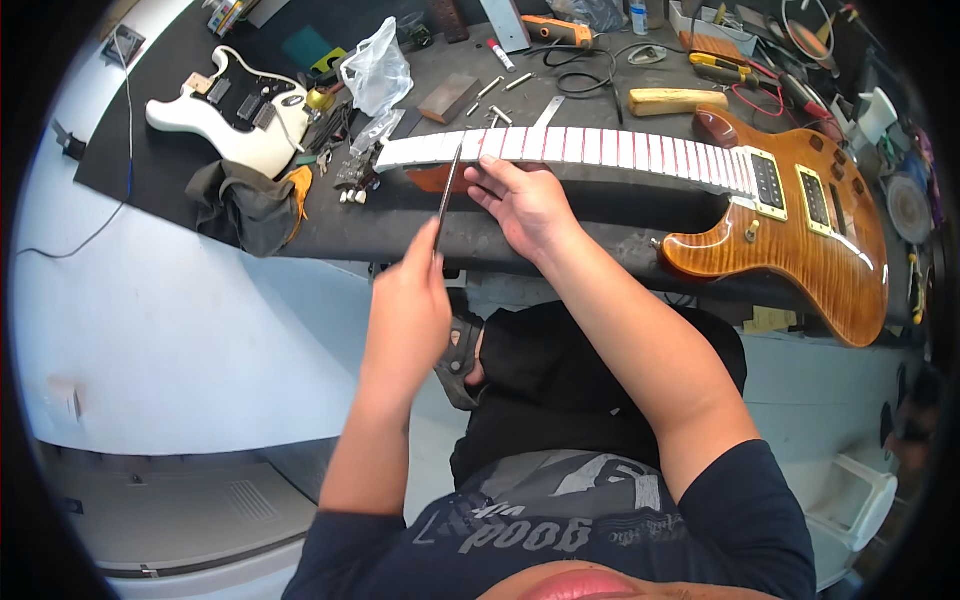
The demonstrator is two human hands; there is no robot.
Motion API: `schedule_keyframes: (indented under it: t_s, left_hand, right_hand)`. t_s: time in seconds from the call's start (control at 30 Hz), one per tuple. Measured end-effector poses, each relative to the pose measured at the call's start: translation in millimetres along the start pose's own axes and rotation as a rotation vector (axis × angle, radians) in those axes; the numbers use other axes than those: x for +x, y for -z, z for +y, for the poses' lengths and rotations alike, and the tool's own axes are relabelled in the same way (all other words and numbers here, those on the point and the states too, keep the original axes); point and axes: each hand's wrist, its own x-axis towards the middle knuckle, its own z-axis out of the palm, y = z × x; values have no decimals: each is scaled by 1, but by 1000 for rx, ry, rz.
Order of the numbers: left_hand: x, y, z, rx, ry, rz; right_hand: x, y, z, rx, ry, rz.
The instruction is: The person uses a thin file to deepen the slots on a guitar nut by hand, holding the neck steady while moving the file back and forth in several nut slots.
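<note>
Black covering dresses the workbench (350, 238) that runs beyond both hands. Across it lies the largest item, an amber electric guitar (800, 255) with flame-like figure: its body sits well to the right of the hands, while its neck (590, 148) reaches left past them, white strips covering the fingerboard between thin reddish lines. Away to the left of the hands lies a white guitar (190, 118), and nearer the left hand's side, a crumpled dark cloth (235, 210). Beyond the hands stands a clear plastic bag (375, 70). My right hand (525, 205) is curled at the neck's near edge, thumb uppermost; I cannot tell whether it grips or only steadies. My left hand (412, 300) is closed around a slim dark rod (445, 205), its far end over the fingerboard, just left of the right fingertips. Smaller still, a brown block (448, 98) lies beyond the neck.
</note>
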Motion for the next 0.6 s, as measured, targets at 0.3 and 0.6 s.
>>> schedule_keyframes:
  t_s: [0.3,0.6]
  left_hand:
    - [71,10,16,107,-118,17]
    - [-44,37,10,-51,-33,112]
  right_hand:
    - [0,-8,4,40,12,-83]
    - [-2,-13,4,26,-22,-39]
